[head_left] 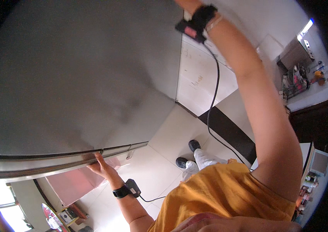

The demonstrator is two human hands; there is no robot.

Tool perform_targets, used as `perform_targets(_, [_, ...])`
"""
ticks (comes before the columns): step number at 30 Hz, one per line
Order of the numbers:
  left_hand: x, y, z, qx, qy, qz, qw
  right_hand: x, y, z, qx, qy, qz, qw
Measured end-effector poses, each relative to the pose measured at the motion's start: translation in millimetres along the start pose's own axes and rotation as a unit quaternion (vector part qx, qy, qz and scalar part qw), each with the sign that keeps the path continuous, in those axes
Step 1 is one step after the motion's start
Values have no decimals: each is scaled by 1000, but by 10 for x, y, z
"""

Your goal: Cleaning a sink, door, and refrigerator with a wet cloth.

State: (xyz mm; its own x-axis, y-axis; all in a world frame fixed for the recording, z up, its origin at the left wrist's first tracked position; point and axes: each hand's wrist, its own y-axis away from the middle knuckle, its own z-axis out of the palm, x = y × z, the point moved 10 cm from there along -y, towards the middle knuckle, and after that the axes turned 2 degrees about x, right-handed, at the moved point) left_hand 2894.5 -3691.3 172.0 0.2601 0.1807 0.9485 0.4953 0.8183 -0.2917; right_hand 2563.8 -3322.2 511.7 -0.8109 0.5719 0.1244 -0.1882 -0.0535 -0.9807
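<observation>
The wide grey side panel of a refrigerator [88, 81] fills the upper left. Along its lower edge runs the refrigerator door [36, 166], a dark seam between the two. My left hand [101, 168] is at this door's edge, thumb up by the seam, with the other fingers partly hidden around the front. A black strap with a small boxed device [132, 188] sits on my left wrist, a cable trailing from it. My right arm reaches along the panel's far edge. Only the base of my right hand [185, 3] shows at the top rim; its fingers are out of view. A black wrist device [191, 30] is strapped there too.
Behind the refrigerator stands a stained white panel [196, 78]. A dark strip [227, 133] crosses the tiled floor [164, 156] near my dark shoes [194, 145]. Cluttered shelves [297, 78] are on the right. A pink cloth-like sheet [74, 182] hangs at lower left.
</observation>
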Motion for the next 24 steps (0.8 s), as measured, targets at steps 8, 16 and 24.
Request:
perform_targets(8, [36, -17, -148, 64, -151, 86, 983, -440, 2796, -232, -165, -29, 221, 961])
perform_targets(16, [-50, -38, -223, 94, -216, 111, 966, -14, 3302, -222, -208, 6, 283, 936])
perform_targets(24, [-1104, 244, -406, 18, -57, -21, 998, -319, 2081, -190, -155, 33, 141, 977])
